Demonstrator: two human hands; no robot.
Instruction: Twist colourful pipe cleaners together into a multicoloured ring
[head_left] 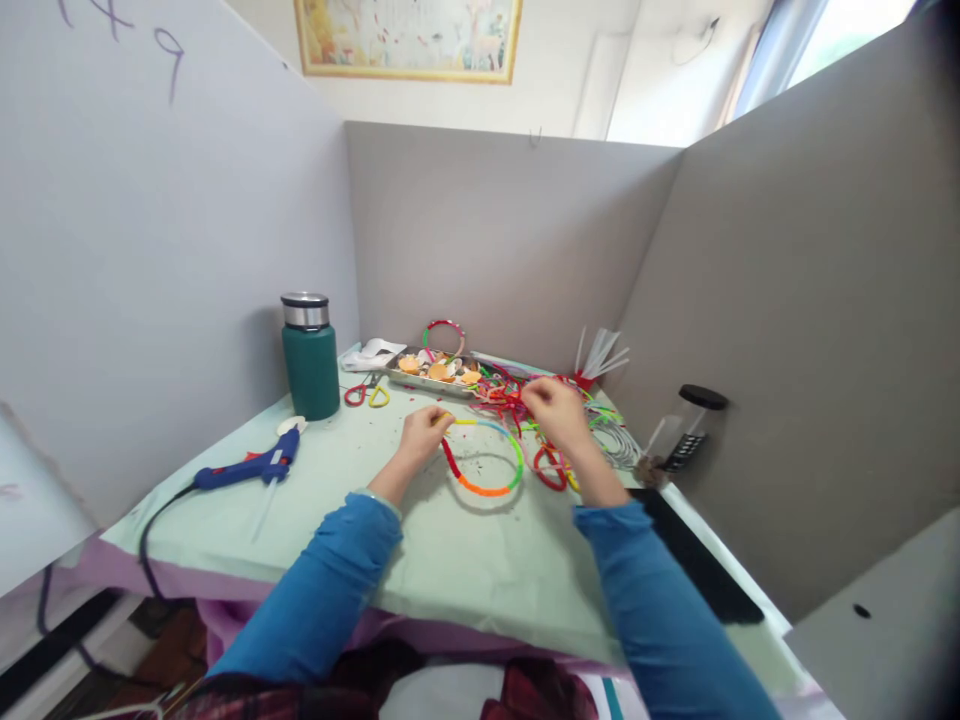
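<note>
My left hand [425, 432] is closed in a pinch on a ring wound in bands of coloured cord [484, 491]. The ring is tilted above the table, with red, orange, green, blue and yellow sections in view. To the right, my right hand [556, 410] is raised over a loose heap of coloured cords [491, 408], fingertips pressed together beside some red strands. Whether a strand is caught between those fingertips, I cannot make out. Just under the right hand lie red-handled scissors [550, 470], partly covered by cords.
A green bottle [310, 365] and a corded blue glue gun [247, 470] stand at the left. Farther back are scissors [356, 395], a metal tray [431, 385] of orange and white pieces, and another wound ring [444, 322]. White sticks [600, 355] and a black-lidded jar [686, 430] are right.
</note>
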